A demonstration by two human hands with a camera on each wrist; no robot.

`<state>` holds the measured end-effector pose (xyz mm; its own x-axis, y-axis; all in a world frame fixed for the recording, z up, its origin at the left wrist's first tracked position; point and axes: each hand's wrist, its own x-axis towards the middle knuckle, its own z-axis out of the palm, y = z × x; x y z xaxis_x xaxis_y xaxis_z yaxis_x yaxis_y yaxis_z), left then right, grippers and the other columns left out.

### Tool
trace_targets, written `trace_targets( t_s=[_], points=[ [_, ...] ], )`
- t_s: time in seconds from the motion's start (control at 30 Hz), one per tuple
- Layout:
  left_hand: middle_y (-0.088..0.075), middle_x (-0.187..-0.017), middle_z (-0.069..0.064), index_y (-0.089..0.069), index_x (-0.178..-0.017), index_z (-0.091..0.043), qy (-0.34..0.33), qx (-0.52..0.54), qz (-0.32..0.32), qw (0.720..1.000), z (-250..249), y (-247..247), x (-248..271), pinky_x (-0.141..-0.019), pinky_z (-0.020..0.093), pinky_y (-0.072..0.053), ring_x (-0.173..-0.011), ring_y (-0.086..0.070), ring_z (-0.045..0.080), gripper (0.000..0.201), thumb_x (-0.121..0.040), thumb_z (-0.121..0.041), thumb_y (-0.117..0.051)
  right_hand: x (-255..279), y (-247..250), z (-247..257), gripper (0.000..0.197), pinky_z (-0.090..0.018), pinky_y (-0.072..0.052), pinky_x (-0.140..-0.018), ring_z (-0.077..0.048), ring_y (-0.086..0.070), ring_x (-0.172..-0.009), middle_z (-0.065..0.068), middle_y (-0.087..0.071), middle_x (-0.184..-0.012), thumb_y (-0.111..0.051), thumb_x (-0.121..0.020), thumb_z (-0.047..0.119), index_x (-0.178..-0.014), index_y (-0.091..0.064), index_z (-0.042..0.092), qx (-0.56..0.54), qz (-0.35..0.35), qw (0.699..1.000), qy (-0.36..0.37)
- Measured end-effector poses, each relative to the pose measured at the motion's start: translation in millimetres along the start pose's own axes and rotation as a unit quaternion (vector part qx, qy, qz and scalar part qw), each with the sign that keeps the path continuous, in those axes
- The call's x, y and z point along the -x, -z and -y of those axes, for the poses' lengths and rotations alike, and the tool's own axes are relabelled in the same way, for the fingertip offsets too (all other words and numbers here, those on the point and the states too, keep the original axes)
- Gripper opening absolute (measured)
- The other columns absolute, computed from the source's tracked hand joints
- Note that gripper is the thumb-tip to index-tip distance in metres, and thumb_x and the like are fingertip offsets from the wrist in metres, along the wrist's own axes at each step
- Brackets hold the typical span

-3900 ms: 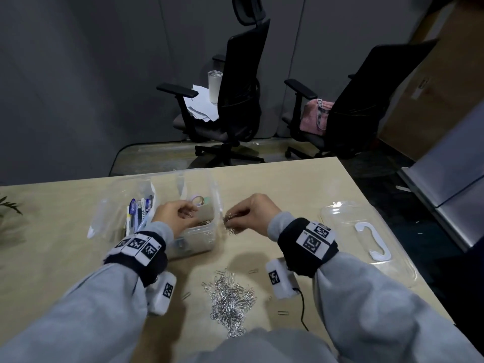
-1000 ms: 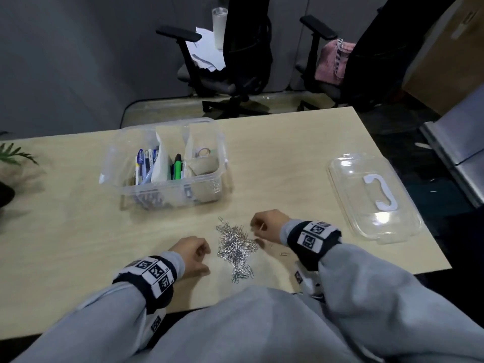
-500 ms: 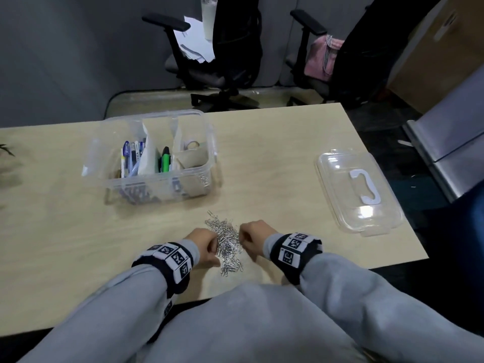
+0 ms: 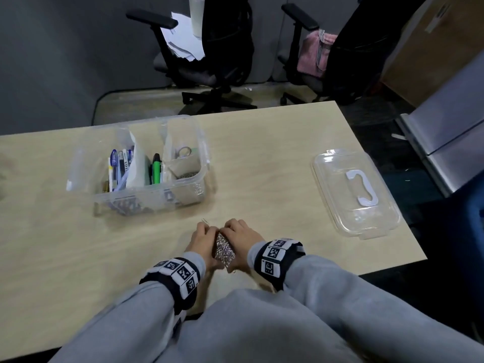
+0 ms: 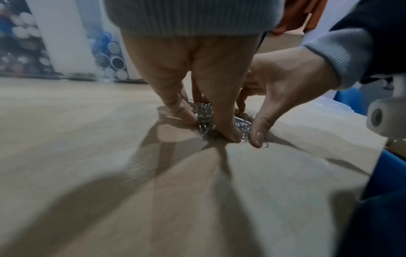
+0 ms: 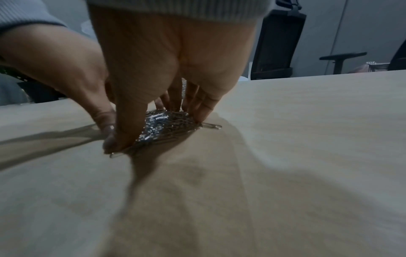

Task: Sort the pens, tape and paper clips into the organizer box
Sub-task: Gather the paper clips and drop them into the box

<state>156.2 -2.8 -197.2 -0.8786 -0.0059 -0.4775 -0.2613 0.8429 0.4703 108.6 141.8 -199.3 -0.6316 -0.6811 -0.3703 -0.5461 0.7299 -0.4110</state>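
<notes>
Our left hand [image 4: 201, 241] and right hand [image 4: 242, 238] have closed in, fingers pressed around the silver wire paper-clip heap [image 4: 224, 250] on the pale wooden table [image 4: 275, 166], ready for lifting into the clear plastic organizer box [image 4: 146, 163].

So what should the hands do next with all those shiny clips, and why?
Probably squeeze together and lift. The left hand and right hand already cup the paper clip pile from both sides on the table, fingertips down at its edges. The organizer box sits just beyond, and its near right compartment already holds some clips, so carrying this scoop there seems the natural step.
</notes>
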Motion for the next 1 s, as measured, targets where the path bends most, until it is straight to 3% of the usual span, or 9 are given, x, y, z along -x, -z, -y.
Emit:
trace_targets(
  t_s=[0.17,0.3,0.47,0.6,0.67,0.73,0.83,0.9,1.0],
  points=[
    [-0.037,-0.100,-0.001,-0.056,-0.111,-0.012,-0.024,-0.017,0.008,1.000,3.6,11.6,-14.2,-0.088,0.029,-0.041,-0.101,-0.052,0.024,0.048,-0.069,-0.022,-0.077,-11.7,9.6,-2.0,0.059,-0.036,-0.042,-0.095,-0.029,-0.046,-0.114,-0.010,-0.047,-0.123,-0.081,-0.069,0.025,-0.122,-0.058,0.011,-0.054,0.016,0.998,-0.013],
    [-0.048,-0.095,0.002,-0.061,-0.109,-0.014,-0.023,-0.039,0.011,0.999,4.6,17.4,-20.2,-0.086,0.024,-0.036,-0.104,-0.053,0.023,0.038,-0.075,-0.027,-0.073,-19.2,22.9,2.4,0.039,-0.034,-0.042,-0.090,-0.033,-0.053,-0.108,-0.015,-0.054,-0.116,-0.068,-0.082,0.020,-0.119,-0.063,0.009,-0.034,0.060,0.997,-0.016],
    [-0.067,-0.105,0.003,-0.068,-0.104,-0.015,-0.018,-0.020,-0.004,1.000,3.5,29.1,-15.0,-0.085,0.018,-0.038,-0.102,-0.058,0.019,0.029,-0.077,-0.026,-0.072,-22.4,38.1,4.9,0.026,-0.034,-0.047,-0.088,-0.033,-0.058,-0.105,-0.014,-0.066,-0.109,-0.057,-0.089,0.015,-0.112,-0.068,0.013,0.000,0.086,0.996,-0.026],
    [-0.068,-0.102,-0.001,-0.072,-0.103,-0.020,-0.020,0.015,-0.040,0.999,3.1,42.7,-6.9,-0.080,0.010,-0.036,-0.091,-0.058,0.011,0.027,-0.076,-0.023,-0.075,-19.7,56.5,-0.4,0.025,-0.030,-0.046,-0.096,-0.025,-0.061,-0.106,-0.007,-0.070,-0.109,-0.062,-0.088,0.017,-0.110,-0.070,0.014,-0.050,0.039,0.997,-0.035],
    [-0.068,-0.097,-0.003,-0.072,-0.103,-0.019,-0.024,0.033,-0.061,0.997,1.1,54.5,0.8,-0.085,0.012,-0.040,-0.086,-0.055,0.008,0.027,-0.076,-0.025,-0.075,-17.8,69.5,-3.8,0.024,-0.022,-0.044,-0.096,-0.019,-0.063,-0.104,-0.005,-0.071,-0.110,-0.065,-0.087,0.019,-0.110,-0.071,0.013,-0.077,0.007,0.997,-0.029],
    [-0.068,-0.094,-0.004,-0.073,-0.102,-0.018,-0.034,0.053,-0.073,0.995,0.1,67.2,6.1,-0.088,0.015,-0.043,-0.085,-0.056,0.007,0.027,-0.075,-0.024,-0.076,-14.1,82.8,-7.9,0.023,-0.012,-0.041,-0.086,-0.015,-0.066,-0.098,-0.005,-0.072,-0.106,-0.070,-0.085,0.019,-0.107,-0.072,0.013,-0.109,-0.018,0.993,-0.030],
    [-0.065,-0.088,-0.012,-0.072,-0.094,-0.028,-0.046,0.101,-0.112,0.987,-1.2,93.1,21.2,-0.089,0.017,-0.045,-0.084,-0.060,0.007,0.024,-0.072,-0.019,-0.078,-9.7,105.2,-5.7,0.020,-0.010,-0.045,-0.075,-0.009,-0.066,-0.074,-0.007,-0.074,-0.095,-0.075,-0.079,0.016,-0.098,-0.075,0.011,-0.165,-0.041,0.985,-0.018],
    [-0.066,-0.080,-0.017,-0.069,-0.080,-0.038,-0.061,0.164,-0.157,0.972,-4.4,116.1,28.1,-0.082,0.017,-0.052,-0.073,-0.064,0.000,0.028,-0.067,-0.016,-0.082,-9.2,125.8,-1.4,0.017,-0.012,-0.050,-0.070,-0.005,-0.063,-0.061,-0.008,-0.075,-0.086,-0.077,-0.077,0.015,-0.094,-0.076,0.011,-0.203,-0.063,0.977,-0.005],
    [-0.068,-0.074,-0.016,-0.067,-0.074,-0.037,-0.065,0.236,-0.242,0.939,-11.7,153.5,24.3,-0.071,0.008,-0.049,-0.066,-0.061,-0.006,0.033,-0.064,-0.010,-0.083,-15.6,159.1,9.6,0.015,-0.014,-0.052,-0.065,-0.008,-0.066,-0.058,-0.008,-0.074,-0.079,-0.079,-0.075,0.012,-0.089,-0.076,0.009,-0.272,-0.120,0.955,0.004]
  ],
)
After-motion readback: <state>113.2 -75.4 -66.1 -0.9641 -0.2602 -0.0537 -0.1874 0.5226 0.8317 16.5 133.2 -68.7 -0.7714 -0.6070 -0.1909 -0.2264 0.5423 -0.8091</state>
